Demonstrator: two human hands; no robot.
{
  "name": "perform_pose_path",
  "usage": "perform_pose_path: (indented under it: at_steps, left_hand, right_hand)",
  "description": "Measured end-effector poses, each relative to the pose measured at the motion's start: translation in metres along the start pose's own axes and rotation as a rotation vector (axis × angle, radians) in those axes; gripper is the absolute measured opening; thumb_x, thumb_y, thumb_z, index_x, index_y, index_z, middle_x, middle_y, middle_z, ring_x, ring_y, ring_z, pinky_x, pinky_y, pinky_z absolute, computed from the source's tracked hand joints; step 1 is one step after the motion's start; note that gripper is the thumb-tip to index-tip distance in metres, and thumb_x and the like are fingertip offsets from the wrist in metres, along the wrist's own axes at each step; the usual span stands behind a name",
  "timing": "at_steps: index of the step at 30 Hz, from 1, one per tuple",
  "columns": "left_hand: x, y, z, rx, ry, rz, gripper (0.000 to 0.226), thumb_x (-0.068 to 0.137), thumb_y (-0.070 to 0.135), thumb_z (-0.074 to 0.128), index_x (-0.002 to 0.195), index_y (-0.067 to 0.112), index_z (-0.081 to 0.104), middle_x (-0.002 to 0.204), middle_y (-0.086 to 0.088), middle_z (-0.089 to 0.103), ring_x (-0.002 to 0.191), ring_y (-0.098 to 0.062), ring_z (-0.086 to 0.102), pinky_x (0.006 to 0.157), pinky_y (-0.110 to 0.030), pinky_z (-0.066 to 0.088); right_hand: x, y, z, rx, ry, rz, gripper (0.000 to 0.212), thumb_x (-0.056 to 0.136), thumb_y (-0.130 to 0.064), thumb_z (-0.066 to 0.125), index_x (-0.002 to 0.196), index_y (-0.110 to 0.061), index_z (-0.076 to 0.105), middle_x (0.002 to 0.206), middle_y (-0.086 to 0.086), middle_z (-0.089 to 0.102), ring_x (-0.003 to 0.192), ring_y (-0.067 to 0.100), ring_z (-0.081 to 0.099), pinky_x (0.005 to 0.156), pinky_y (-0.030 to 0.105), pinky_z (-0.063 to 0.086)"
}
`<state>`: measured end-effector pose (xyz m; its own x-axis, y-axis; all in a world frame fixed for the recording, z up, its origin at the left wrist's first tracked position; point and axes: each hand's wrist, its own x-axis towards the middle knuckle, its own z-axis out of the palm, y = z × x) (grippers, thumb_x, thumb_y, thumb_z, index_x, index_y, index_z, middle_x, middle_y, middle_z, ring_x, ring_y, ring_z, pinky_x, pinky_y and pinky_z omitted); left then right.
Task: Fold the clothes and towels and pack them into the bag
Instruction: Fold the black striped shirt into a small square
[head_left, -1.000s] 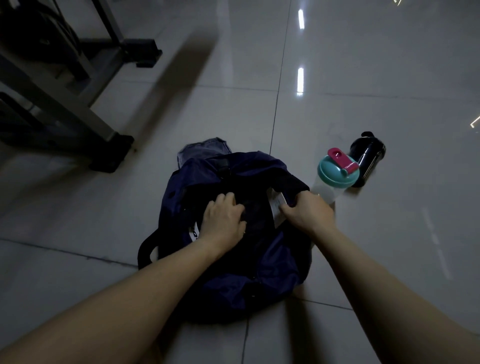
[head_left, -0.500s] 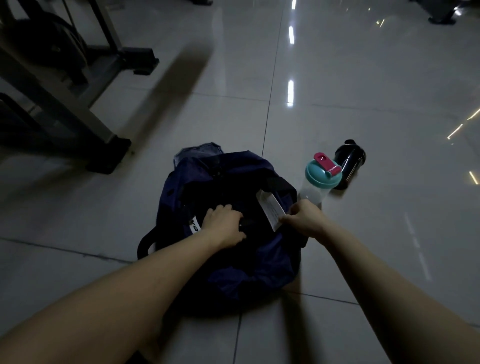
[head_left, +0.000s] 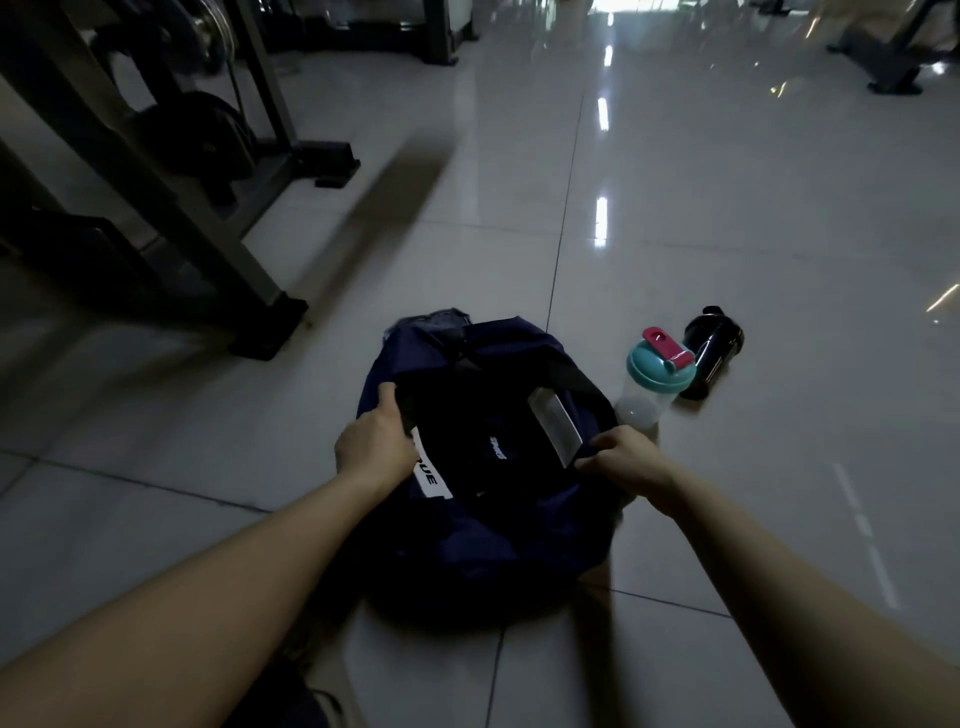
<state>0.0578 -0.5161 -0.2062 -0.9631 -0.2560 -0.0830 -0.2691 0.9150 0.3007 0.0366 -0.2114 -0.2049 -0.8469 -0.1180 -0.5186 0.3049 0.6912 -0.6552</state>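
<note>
A dark navy bag (head_left: 498, 551) lies on the tiled floor in front of me, its mouth pulled wide. Inside lies dark folded clothing (head_left: 483, 431) with a small pale logo. My left hand (head_left: 371, 449) grips the bag's left rim beside a white label with black letters. My right hand (head_left: 626, 460) grips the right rim next to a white tag (head_left: 555, 426). A bluish-grey piece of cloth (head_left: 441, 318) pokes out behind the bag's far edge.
A clear shaker bottle with a teal lid and pink cap (head_left: 657, 376) stands right of the bag, a black bottle (head_left: 709, 351) just behind it. Gym equipment with dark metal legs (head_left: 260, 322) occupies the left. More equipment (head_left: 893, 62) stands at far right.
My left hand has moved from the middle of the bag to its left rim. Both hands have drawn the opening wider, showing the clothing inside. The camera has tilted up.
</note>
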Motion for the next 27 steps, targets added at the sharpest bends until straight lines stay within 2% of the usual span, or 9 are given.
perform_pose_path:
  at_steps: [2,3,6,9,11,15,19,24,27]
  left_hand:
    - [0.007,0.009,-0.010,-0.171,0.001,0.003,0.050,0.093,0.021,0.057,0.137,0.020,0.034,0.089,-0.005,0.059,0.072,-0.026,0.055,0.064,-0.035,0.044]
    - [0.011,0.014,-0.016,-0.250,0.003,-0.001,0.048,0.093,0.021,0.058,0.135,0.021,0.036,0.098,-0.007,0.062,0.079,-0.028,0.058,0.069,-0.036,0.046]
    - [0.018,0.029,-0.035,-0.446,0.088,-0.001,0.038,0.093,0.021,0.059,0.127,0.023,0.042,0.111,-0.003,0.062,0.092,-0.027,0.060,0.078,-0.036,0.047]
    - [0.018,0.042,-0.048,-0.607,0.226,0.051,0.030,0.093,0.017,0.058,0.120,0.023,0.044,0.105,0.002,0.063,0.089,-0.024,0.061,0.075,-0.036,0.048]
    - [0.014,0.047,-0.048,-0.644,0.243,0.102,0.027,0.095,0.020,0.059,0.118,0.023,0.044,0.102,0.004,0.064,0.090,-0.025,0.062,0.078,-0.039,0.051]
    - [0.009,0.028,-0.030,-0.566,0.099,-0.013,0.028,0.097,0.026,0.057,0.122,0.022,0.044,0.107,-0.002,0.064,0.093,-0.030,0.064,0.080,-0.042,0.054]
    - [0.009,0.009,-0.017,-0.438,-0.065,-0.109,0.033,0.094,0.020,0.059,0.125,0.022,0.047,0.113,-0.009,0.065,0.095,-0.031,0.062,0.082,-0.040,0.053]
    - [0.003,0.027,-0.022,-0.348,-0.117,-0.032,0.043,0.093,0.027,0.059,0.132,0.023,0.042,0.111,-0.009,0.064,0.093,-0.031,0.063,0.074,-0.038,0.051]
    - [-0.011,0.038,-0.029,-0.101,-0.060,0.098,0.057,0.094,0.035,0.059,0.145,0.021,0.037,0.131,-0.011,0.054,0.117,-0.032,0.053,0.094,-0.043,0.046]
  right_hand:
    - [-0.009,-0.004,-0.008,0.037,0.014,-0.026,0.025,0.090,-0.013,0.068,0.098,0.010,0.066,0.102,0.031,0.067,0.094,0.043,0.067,0.080,0.049,0.058]
    - [-0.013,-0.007,-0.012,0.068,0.034,-0.041,0.021,0.090,-0.012,0.067,0.101,0.007,0.069,0.105,0.029,0.068,0.096,0.041,0.068,0.080,0.047,0.058]
    - [-0.025,-0.017,-0.024,0.144,0.124,-0.098,0.016,0.091,-0.010,0.066,0.099,0.003,0.071,0.094,0.024,0.068,0.077,0.023,0.063,0.066,0.032,0.051]
    - [-0.035,-0.021,-0.037,0.242,0.163,-0.175,0.012,0.092,-0.008,0.064,0.097,0.001,0.072,0.096,0.023,0.071,0.079,0.023,0.063,0.074,0.038,0.053]
    - [-0.044,-0.019,-0.043,0.267,0.164,-0.233,0.010,0.093,-0.007,0.063,0.093,-0.002,0.072,0.093,0.021,0.072,0.079,0.023,0.066,0.077,0.042,0.055]
    - [-0.052,-0.005,-0.027,-0.048,0.216,-0.328,0.014,0.092,-0.015,0.067,0.082,-0.005,0.068,0.074,0.012,0.066,0.067,0.015,0.057,0.064,0.032,0.046]
    - [-0.056,0.011,-0.005,-0.143,0.257,-0.294,0.021,0.092,-0.024,0.067,0.071,-0.025,0.064,0.067,-0.006,0.063,0.064,0.009,0.059,0.060,0.029,0.043]
    - [-0.057,0.010,-0.008,-0.126,0.355,-0.211,0.031,0.091,-0.034,0.064,0.074,-0.008,0.064,0.068,0.009,0.064,0.062,0.023,0.061,0.059,0.037,0.047]
    - [-0.055,0.012,-0.006,-0.134,0.347,-0.181,0.028,0.090,-0.035,0.064,0.074,-0.011,0.064,0.066,0.004,0.063,0.062,0.022,0.061,0.058,0.035,0.047]
